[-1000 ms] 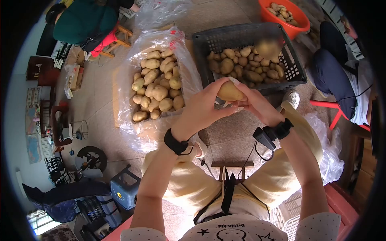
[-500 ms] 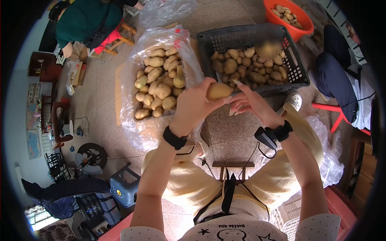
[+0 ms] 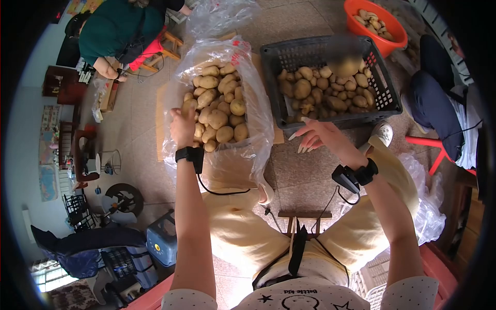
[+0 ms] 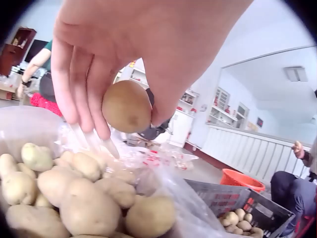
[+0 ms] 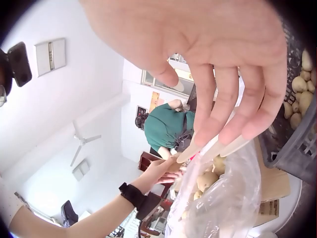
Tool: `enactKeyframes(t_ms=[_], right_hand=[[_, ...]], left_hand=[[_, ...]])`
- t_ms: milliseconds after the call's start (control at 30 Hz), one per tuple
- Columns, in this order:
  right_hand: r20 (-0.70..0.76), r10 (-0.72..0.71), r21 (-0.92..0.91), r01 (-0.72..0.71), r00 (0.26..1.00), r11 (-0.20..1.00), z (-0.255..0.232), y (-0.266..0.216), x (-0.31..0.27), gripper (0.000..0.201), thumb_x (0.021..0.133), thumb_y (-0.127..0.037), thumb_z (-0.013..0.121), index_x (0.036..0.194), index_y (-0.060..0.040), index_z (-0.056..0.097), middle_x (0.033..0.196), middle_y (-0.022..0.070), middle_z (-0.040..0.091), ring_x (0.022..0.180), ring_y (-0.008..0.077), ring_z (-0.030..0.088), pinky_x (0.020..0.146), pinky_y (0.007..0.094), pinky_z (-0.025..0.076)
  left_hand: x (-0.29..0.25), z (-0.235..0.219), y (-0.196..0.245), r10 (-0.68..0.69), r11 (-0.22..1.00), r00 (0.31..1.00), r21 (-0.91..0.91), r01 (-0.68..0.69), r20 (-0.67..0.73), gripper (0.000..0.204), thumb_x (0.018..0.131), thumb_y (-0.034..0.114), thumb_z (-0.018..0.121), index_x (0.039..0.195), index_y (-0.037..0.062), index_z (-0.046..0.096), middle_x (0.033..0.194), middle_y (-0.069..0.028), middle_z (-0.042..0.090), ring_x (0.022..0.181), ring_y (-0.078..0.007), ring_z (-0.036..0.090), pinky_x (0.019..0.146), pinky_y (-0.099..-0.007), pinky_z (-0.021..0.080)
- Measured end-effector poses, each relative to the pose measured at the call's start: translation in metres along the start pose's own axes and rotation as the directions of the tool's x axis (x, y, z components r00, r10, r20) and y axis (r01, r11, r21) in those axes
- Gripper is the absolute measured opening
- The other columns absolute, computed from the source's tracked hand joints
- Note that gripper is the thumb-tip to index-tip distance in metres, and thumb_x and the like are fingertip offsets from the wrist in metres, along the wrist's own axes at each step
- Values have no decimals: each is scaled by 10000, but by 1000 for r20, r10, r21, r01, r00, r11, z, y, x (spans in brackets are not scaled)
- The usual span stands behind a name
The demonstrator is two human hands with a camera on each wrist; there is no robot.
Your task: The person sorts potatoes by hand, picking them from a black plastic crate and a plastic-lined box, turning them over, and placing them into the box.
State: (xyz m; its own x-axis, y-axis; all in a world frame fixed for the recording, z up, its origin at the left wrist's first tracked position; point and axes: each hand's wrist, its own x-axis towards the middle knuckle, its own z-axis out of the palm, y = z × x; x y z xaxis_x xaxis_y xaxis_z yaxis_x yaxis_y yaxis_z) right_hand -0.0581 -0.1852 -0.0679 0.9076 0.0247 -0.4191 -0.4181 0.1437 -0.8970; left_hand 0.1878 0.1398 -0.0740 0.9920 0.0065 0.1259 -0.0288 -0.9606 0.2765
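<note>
My left hand pinches a potato between thumb and fingers, above the left side of a box lined with a clear plastic bag. Larger potatoes fill that box, and in the left wrist view they lie just below my fingertips. My right hand hangs in front of a black plastic crate, its fingers spread loosely and nothing in them. Smaller potatoes lie inside the crate, partly behind a dark blur near its back.
An orange basin with pale potatoes stands beyond the crate. A person in green bends over at the back left, and another person's dark-clad legs are at the right. A blue stool stands left of my legs.
Both hands were together around the potato; the right let go. My left hand has carried the potato leftward over the lined box. The right hand has stayed near the crate.
</note>
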Motion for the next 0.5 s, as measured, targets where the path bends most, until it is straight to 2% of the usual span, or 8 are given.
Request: enactKeyframes(t_ms=[33, 67, 100, 167, 200, 300, 433, 500], right_hand=[[-2, 0, -6, 0, 1000, 1000, 0, 1, 0, 575, 1007, -514, 425, 1067, -10, 696, 867, 85, 702, 813, 139, 658, 777, 248, 498], [-4, -3, -7, 3, 1000, 1000, 0, 0, 0, 575, 1007, -514, 425, 1067, -10, 696, 867, 85, 702, 813, 139, 658, 777, 248, 498], [12, -22, -4, 22, 1000, 1000, 0, -1, -1, 576, 1005, -516, 429, 1066, -10, 696, 866, 82, 702, 814, 138, 657, 779, 248, 497], [22, -42, -2, 42, 999, 999, -2, -1, -1, 576, 1004, -519, 433, 1065, -9, 696, 865, 79, 702, 814, 137, 656, 781, 248, 497], [19, -39, 0, 39, 999, 999, -3, 0, 0, 576, 1003, -519, 435, 1061, -9, 696, 865, 76, 701, 817, 135, 655, 782, 246, 496], [15, -40, 10, 40, 999, 999, -3, 1, 1, 561, 1004, -509, 441, 1055, -13, 696, 865, 69, 701, 818, 130, 653, 774, 242, 496], [42, -79, 60, 76, 996, 995, -4, 10, 5, 500, 1015, -462, 455, 1059, -28, 698, 871, 59, 703, 804, 130, 653, 755, 249, 505], [51, -109, 31, 108, 993, 994, -7, 19, 8, 451, 1027, -406, 445, 1097, -32, 688, 899, 61, 709, 827, 133, 661, 769, 254, 506]], left_hand=[[1, 3, -8, -77, 996, 997, -37, 76, -30, 718, 866, 587, 602, 1312, 37, 484, 1069, -279, 673, 1019, -454, 644, 887, -514, 491], [1, 5, -14, -147, 989, 987, 25, 146, 60, 730, 886, 567, 576, 1375, 51, 410, 1168, -288, 634, 1113, -438, 608, 951, -514, 462], [4, 14, -28, -144, 990, 988, 19, 143, 58, 730, 886, 567, 576, 1375, 51, 410, 1168, -288, 634, 1113, -438, 608, 951, -514, 462], [8, 33, -56, -15, 988, 972, 150, -21, 236, 716, 877, 556, 585, 1371, 59, 435, 1252, -259, 603, 1192, -414, 563, 996, -491, 439], [8, 32, -59, -35, 981, 946, 194, -30, 322, 701, 866, 520, 605, 1381, 72, 446, 1307, -219, 581, 1236, -395, 529, 1030, -466, 419], [-3, 16, -33, -23, 989, 914, 141, -37, 405, 631, 860, 487, 620, 1328, 76, 519, 1299, -200, 591, 1230, -388, 534, 1028, -461, 422], [-2, 14, -19, 64, 975, 939, 181, -131, 338, 561, 863, 491, 616, 1236, 72, 593, 1194, -206, 645, 1152, -392, 585, 972, -477, 462], [-22, -2, 15, 263, 927, 948, 225, -300, 180, 476, 896, 457, 595, 1155, 59, 634, 1057, -185, 696, 1002, -378, 653, 857, -477, 518]])
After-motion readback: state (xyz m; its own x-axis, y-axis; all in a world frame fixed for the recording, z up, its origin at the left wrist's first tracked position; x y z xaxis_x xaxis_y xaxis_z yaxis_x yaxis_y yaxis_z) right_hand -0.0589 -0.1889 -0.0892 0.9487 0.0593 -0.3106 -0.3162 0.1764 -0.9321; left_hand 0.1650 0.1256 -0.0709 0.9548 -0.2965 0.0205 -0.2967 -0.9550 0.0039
